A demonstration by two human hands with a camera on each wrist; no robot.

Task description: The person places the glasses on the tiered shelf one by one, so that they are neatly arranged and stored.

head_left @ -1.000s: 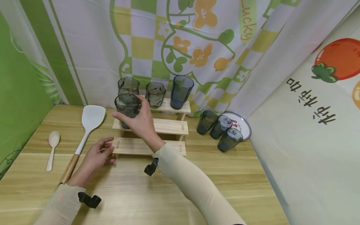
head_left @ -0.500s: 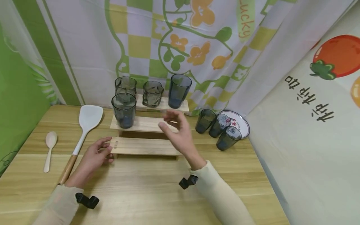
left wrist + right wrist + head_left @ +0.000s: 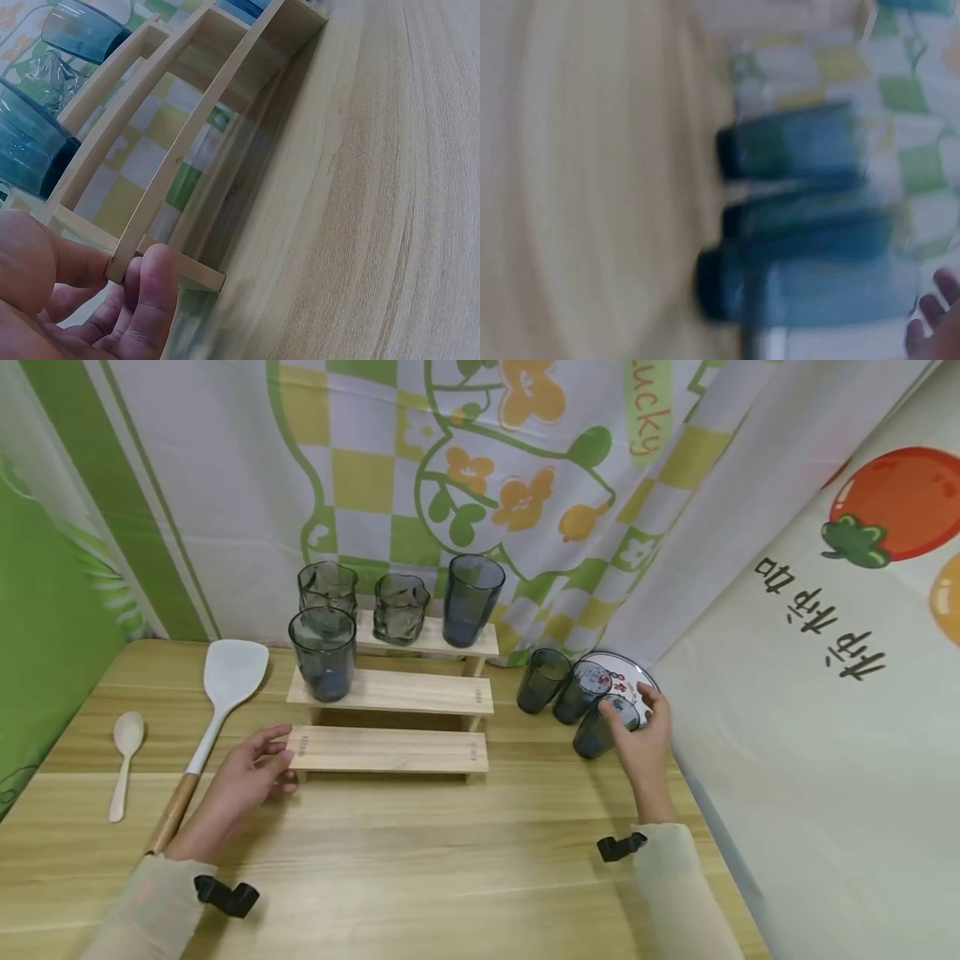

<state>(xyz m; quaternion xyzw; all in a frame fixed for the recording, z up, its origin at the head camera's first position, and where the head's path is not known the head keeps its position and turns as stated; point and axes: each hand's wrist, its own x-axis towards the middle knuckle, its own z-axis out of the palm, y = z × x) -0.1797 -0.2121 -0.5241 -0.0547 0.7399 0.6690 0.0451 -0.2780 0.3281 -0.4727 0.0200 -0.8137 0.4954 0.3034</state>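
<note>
My left hand (image 3: 243,774) pinches the left end of the lowest step of a three-tier wooden rack (image 3: 386,750). In the left wrist view, thumb and fingers (image 3: 154,300) close on the board's end. My right hand (image 3: 647,750) is at the nearest of three dark drinking glasses (image 3: 591,737) on the right, thumb and fingers spread about its rim. The right wrist view is blurred; fingertips (image 3: 932,309) show right at that glass's rim (image 3: 832,292). On the middle step's left end stands a tumbler (image 3: 324,656). The top step bears two wavy glasses (image 3: 401,610) and a tall glass (image 3: 472,602).
Behind the right-hand glasses lies a white patterned plate (image 3: 643,681) near the wall. Left of the rack are a white spatula (image 3: 235,672) with a wooden handle and a small spoon (image 3: 128,735). A patterned curtain (image 3: 360,477) hangs behind the rack.
My right hand has let go of the tumbler on the middle step and moved right to the nearest of the three glasses. The left hand has stayed at the rack's end.
</note>
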